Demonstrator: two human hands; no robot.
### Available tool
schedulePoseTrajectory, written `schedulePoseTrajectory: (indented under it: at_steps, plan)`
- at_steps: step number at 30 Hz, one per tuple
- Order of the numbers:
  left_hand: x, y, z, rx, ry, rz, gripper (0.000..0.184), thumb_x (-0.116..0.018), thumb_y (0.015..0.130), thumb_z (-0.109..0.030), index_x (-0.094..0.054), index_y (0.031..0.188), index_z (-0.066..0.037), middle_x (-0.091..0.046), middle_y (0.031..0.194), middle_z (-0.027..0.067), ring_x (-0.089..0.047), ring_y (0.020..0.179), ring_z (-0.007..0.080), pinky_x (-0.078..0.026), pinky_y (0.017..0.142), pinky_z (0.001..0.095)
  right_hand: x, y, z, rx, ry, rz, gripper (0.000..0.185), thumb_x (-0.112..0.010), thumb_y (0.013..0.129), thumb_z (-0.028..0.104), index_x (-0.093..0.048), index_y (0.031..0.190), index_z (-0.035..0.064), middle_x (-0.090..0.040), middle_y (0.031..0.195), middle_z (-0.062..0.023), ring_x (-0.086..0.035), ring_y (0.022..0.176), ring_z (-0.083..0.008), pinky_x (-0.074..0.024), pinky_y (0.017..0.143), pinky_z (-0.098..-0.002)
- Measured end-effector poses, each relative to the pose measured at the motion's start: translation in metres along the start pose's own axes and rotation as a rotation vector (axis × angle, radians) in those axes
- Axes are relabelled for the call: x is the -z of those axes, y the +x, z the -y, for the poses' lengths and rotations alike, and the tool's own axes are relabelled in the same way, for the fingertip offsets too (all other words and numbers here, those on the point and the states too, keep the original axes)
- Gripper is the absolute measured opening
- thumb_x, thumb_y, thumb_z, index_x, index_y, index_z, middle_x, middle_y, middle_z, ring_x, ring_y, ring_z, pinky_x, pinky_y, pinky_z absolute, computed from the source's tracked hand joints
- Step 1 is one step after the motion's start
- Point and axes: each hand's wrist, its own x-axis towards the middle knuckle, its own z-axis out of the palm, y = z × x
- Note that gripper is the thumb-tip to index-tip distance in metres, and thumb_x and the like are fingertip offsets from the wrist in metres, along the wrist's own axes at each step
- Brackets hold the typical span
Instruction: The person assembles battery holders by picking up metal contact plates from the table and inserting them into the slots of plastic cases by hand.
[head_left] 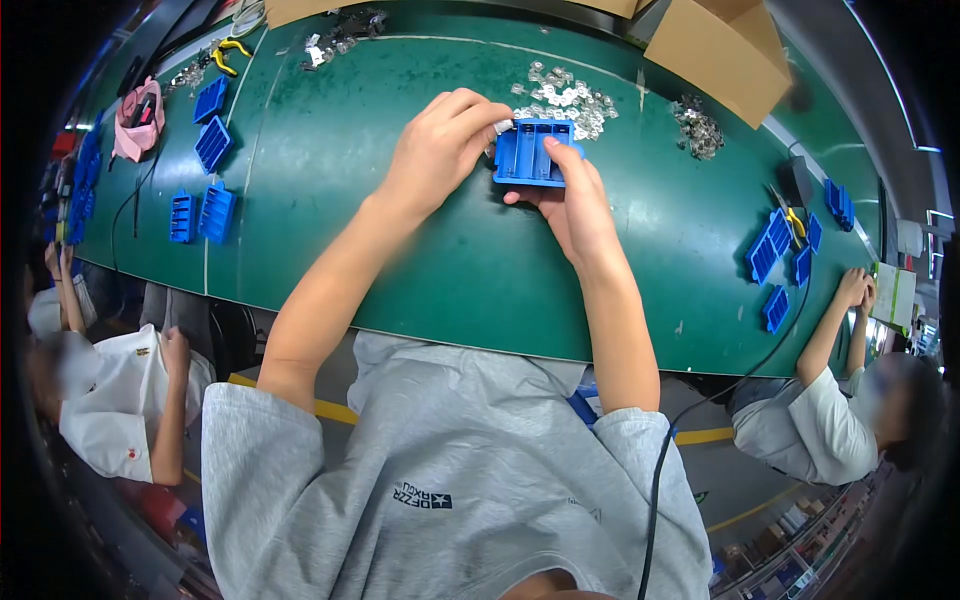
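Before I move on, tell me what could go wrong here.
The small shiny piece at the fingertips of the left grip could slip and get lost among the loose pieces beyond. The blue holder, seemingly steadied by the right grip alone, might twist if pushed at its left edge.

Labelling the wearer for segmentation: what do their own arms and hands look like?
Left arm and right arm bare below short, heathered grey sleeves. Left hand and right hand: no gloves visible. Thin black cable runs over the right sleeve.
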Motion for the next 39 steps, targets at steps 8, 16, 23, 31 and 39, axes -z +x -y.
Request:
schedulePoseTrajectory:
  at_steps: [8,16,23,31,39]
  plan:
    - [0.0,0.002,-0.008,0.508,-0.564,0.112,0.021,-0.057,0.095,-0.019,-0.064,0.108,-0.004,-0.064,0.093,0.007,-0.061,0.081,0.017,-0.05,0.07,0.0296,0.001,0.001,-0.004,0.02,0.01,-0.006,0.042,-0.048,0.097,0.031,-0.054,0.117,-0.0043,-0.063,0.106,-0.0154,-0.064,0.091,-0.0208,-0.0547,0.071,-0.0352]
    - [-0.003,-0.002,-0.016,0.789,-1.064,0.277,0.04,-0.043,0.101,-0.039,-0.055,0.118,-0.004,-0.06,0.099,0.0035,-0.057,0.091,0.011,-0.047,0.079,0.0271,0.0,0.002,-0.015,0.186,-0.18,0.037,0.034,-0.054,0.096,0.022,-0.056,0.119,-0.0035,-0.064,0.1,-0.0079,-0.063,0.088,-0.0138,-0.0547,0.073,-0.0294]
    - [-0.002,-0.004,-0.015,0.716,-1.149,0.243,0.043,-0.045,0.1,-0.044,-0.054,0.118,-0.006,-0.059,0.103,0.0022,-0.054,0.095,0.0102,-0.044,0.081,0.0277,-0.012,-0.004,-0.015,0.354,-0.222,0.038,0.043,-0.055,0.098,0.027,-0.049,0.13,-0.002,-0.06,0.11,-0.0088,-0.061,0.094,-0.0148,-0.0533,0.081,-0.0294]
    - [-0.001,-0.003,-0.017,0.611,-1.163,0.221,0.046,-0.046,0.099,-0.046,-0.054,0.121,-0.006,-0.058,0.111,0.0034,-0.054,0.101,0.014,-0.044,0.085,0.0291,-0.007,-0.002,-0.025,0.533,-0.328,0.072,0.049,-0.058,0.096,0.029,-0.046,0.133,-0.0023,-0.055,0.123,-0.0115,-0.057,0.103,-0.0174,-0.0504,0.086,-0.0293]
    - [-0.006,-0.008,-0.015,0.531,-1.134,0.154,0.049,-0.049,0.097,-0.046,-0.054,0.121,-0.004,-0.058,0.114,0.0058,-0.053,0.106,0.0153,-0.042,0.095,0.0317,-0.007,-0.005,-0.029,0.581,-0.429,0.054,0.049,-0.062,0.094,0.027,-0.049,0.13,-0.0028,-0.059,0.118,-0.0123,-0.056,0.105,-0.0161,-0.0462,0.089,-0.0287]
